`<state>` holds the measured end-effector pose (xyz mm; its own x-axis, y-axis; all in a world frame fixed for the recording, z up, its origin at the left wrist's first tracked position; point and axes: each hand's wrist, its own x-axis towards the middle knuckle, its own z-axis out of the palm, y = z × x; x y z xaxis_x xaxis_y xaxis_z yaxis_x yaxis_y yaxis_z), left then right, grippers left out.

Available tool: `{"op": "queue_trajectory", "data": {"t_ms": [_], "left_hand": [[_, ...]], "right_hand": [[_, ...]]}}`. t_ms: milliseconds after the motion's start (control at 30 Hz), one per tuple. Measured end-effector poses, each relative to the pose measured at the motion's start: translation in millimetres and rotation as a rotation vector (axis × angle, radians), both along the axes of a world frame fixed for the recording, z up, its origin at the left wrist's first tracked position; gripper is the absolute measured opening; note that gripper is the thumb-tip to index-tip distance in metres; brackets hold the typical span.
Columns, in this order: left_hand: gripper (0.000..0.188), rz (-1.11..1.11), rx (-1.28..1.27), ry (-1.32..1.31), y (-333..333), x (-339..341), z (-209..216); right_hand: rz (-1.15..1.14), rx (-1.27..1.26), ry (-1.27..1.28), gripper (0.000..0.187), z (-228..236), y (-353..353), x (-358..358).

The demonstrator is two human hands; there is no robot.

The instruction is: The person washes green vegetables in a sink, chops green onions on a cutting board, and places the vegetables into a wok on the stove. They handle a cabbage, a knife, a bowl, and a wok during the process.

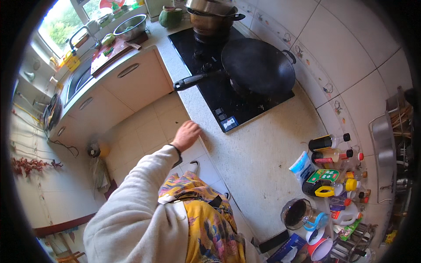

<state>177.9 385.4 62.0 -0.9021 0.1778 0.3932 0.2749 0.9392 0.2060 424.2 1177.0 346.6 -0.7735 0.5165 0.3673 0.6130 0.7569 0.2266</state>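
My left hand (pixel 187 134) hangs by the front edge of the worktop (pixel 250 153), its fingers loosely bent and nothing visible in them. Whether it touches the edge I cannot tell. Beyond it a large dark wok (pixel 258 65) sits on the black glass hob (pixel 232 116), and faint haze hangs over its inside. The wok's long black handle (pixel 197 80) points left past the hob's edge, farther off than my hand. At the back of the hob stands a brown pot (pixel 211 27) with a steel pan on top. My right hand is out of the picture.
Several bottles (pixel 322 183) crowd the right of the worktop, with a blue-and-white packet (pixel 302 166) and a glass jar (pixel 294 214). A metal rack (pixel 383 144) hangs on the right wall. Far left are a steel bowl (pixel 130 28), a cutting board (pixel 115 55) and the sink (pixel 79 79).
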Motion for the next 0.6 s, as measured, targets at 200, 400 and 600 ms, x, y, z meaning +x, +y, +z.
{"op": "queue_trajectory", "data": {"t_ms": [200,400,600], "left_hand": [[0.010,0.431,0.093,0.009,-104,12,-7],[0.038,0.293,1.525,-0.485,-162,-38,62],[0.064,-0.110,1.533,-0.847,-137,-88,154]], "right_hand": [[-0.018,-0.031,0.173,0.033,23,-67,21],[0.400,0.447,0.149,0.026,12,-153,-13],[0.067,0.130,-0.071,0.037,19,-203,-64]]}}
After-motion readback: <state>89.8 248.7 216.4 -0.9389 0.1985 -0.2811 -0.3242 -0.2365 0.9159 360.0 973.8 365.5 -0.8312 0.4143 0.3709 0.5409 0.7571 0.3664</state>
